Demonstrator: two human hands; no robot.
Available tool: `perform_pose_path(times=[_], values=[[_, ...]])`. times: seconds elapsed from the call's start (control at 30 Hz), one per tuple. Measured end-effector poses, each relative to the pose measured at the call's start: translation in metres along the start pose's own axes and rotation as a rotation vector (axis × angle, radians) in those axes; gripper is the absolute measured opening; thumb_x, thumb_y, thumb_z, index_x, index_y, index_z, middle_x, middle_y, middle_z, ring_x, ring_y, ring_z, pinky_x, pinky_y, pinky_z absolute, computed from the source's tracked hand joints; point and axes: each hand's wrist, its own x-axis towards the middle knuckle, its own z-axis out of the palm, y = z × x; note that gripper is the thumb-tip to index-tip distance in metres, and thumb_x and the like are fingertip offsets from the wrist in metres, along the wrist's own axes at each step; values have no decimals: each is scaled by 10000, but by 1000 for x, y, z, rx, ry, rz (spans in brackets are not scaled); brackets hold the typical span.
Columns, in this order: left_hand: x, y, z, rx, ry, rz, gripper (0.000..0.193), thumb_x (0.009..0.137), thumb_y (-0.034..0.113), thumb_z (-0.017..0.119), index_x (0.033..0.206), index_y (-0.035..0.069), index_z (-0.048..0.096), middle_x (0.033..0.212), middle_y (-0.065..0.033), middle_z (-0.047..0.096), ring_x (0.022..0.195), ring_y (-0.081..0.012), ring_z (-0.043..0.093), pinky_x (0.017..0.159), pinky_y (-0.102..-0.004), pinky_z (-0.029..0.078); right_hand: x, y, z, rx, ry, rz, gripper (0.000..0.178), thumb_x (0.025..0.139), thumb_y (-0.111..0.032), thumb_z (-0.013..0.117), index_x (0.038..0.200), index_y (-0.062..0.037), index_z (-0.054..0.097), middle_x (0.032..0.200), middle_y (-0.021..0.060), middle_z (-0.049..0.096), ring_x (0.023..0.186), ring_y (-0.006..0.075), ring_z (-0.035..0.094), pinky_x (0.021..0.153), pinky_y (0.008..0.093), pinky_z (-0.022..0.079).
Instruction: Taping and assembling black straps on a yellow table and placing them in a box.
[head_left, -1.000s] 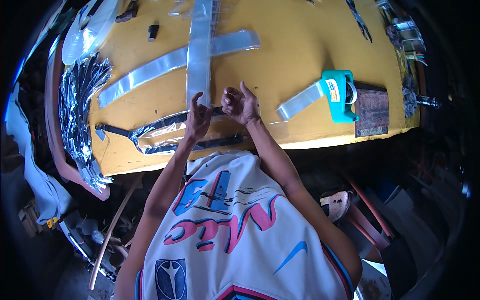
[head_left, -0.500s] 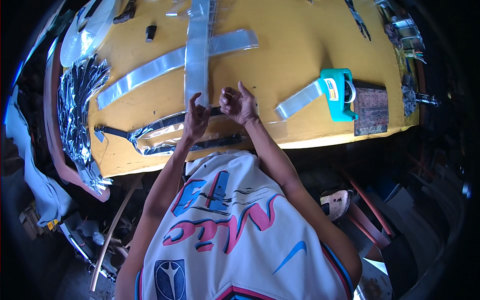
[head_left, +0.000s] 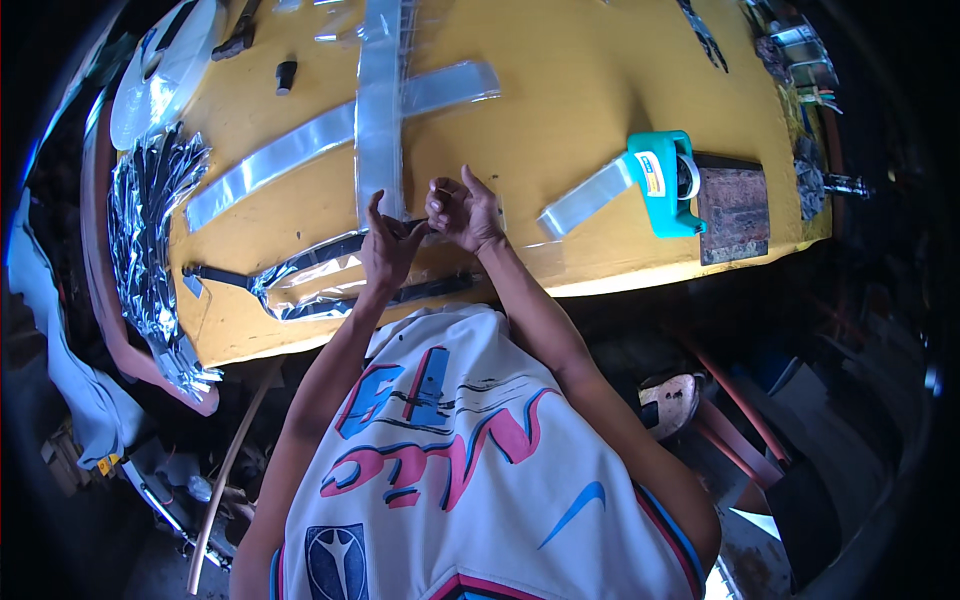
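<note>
Strip [head_left: 225,277], black, partly in clear film [head_left: 325,280], lies on the surface [head_left: 550,110] under and left of my left grip [head_left: 388,254]. Left thumb and forefinger apart; right grip [head_left: 465,214] just beside it, fingers curled. Can't tell if either clamps anything. I'd call this step handling the strip; next move calls for a sure pinch, I think, and light pressure on the film.
</note>
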Motion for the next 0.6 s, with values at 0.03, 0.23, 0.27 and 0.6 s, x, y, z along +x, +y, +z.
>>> perform_pose_path(times=[0.03, 0.23, 0.27, 0.6], values=[[0, 2, 1, 20, 17, -15, 959, 769, 283, 877, 1491, 127, 265, 747, -64, 632, 653, -226, 647, 618, -371, 516, 0, 0, 1, 16, 12, -9, 584, 979, -598, 498, 1015, -34, 644, 746, 83, 585, 604, 173, 523, 595, 293, 439], [1, 5, 4, 31, 61, -16, 1003, 761, 281, 884, 1512, 133, 236, 741, -59, 622, 642, -217, 635, 610, -374, 512, -2, -3, 7, -65, 42, -75, 519, 994, -530, 517, 991, -28, 648, 753, 96, 633, 622, 190, 571, 589, 301, 455], [1, 4, 4, 28, 59, -15, 1003, 761, 281, 884, 1512, 133, 236, 741, -59, 622, 642, -217, 635, 610, -374, 512, -4, -5, 10, -150, 65, -129, 493, 1009, -498, 508, 991, -27, 649, 763, 101, 647, 627, 195, 581, 594, 304, 464], [3, 9, 3, 66, 58, -15, 981, 770, 295, 871, 1511, 140, 247, 745, -60, 612, 646, -224, 622, 619, -386, 510, -35, -62, 2, -956, 610, -729, 297, 1018, -268, 561, 1034, 16, 649, 811, 108, 676, 723, 205, 651, 687, 321, 532]])
